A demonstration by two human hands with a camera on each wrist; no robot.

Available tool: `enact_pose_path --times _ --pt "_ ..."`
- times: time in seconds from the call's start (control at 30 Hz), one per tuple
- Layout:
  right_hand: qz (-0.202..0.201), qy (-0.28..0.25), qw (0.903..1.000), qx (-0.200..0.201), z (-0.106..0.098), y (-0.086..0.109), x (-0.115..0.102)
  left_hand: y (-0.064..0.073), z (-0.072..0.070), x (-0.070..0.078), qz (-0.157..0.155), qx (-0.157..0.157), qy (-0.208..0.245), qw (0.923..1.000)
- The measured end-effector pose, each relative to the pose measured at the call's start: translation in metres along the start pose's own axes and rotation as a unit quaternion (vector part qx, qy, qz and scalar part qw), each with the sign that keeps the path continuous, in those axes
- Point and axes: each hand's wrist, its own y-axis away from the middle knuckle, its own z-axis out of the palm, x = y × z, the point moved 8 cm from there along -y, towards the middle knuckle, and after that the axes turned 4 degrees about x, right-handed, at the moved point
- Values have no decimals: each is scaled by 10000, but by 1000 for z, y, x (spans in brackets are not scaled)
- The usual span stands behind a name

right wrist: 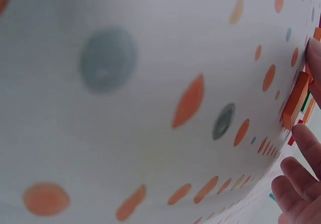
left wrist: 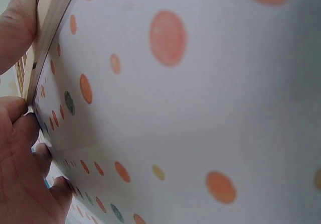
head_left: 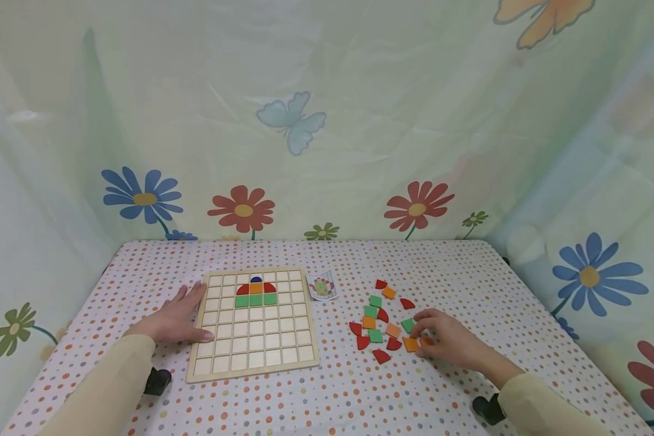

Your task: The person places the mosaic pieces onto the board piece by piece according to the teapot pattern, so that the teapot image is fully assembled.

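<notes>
My left hand (head_left: 171, 318) rests with fairly straight fingers along the left edge of a wooden grid board (head_left: 257, 369), its thumb over the frame. On the board's upper cells sit a dark blue piece (head_left: 257, 279), an orange square (head_left: 256, 289) between red quarter-circles (head_left: 270, 287), and a row of three green squares (head_left: 256, 300). My right hand (head_left: 449, 339) is at the right side of the loose tiles. Its thumb and index finger pinch an orange square tile (right wrist: 296, 101) low at the tablecloth, the other fingers loosely bent.
Loose red quarter-circles (head_left: 381, 356), green squares (head_left: 375, 336) and orange squares (head_left: 369, 323) lie scattered left of my right hand. A small pattern card (head_left: 323, 286) lies against the board's right side. The dotted tablecloth (head_left: 251, 406) meets a flowered curtain behind.
</notes>
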Motion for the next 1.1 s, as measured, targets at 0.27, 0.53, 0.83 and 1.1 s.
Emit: enact_pose_path --times 0.27,0.53,0.83,1.1 --pt "-174 183 9996 89 -3 0 -4 1 -1 -1 -100 14 -25 9999" --pt "-132 286 9988 374 -13 -7 -5 2 1 -2 -55 -11 21 10000" --pt "-53 376 9989 280 -13 -18 4 1 1 -2 36 -30 -12 10000" --pt "54 391 9987 336 -13 -21 4 0 0 0 21 -9 -43 10000"
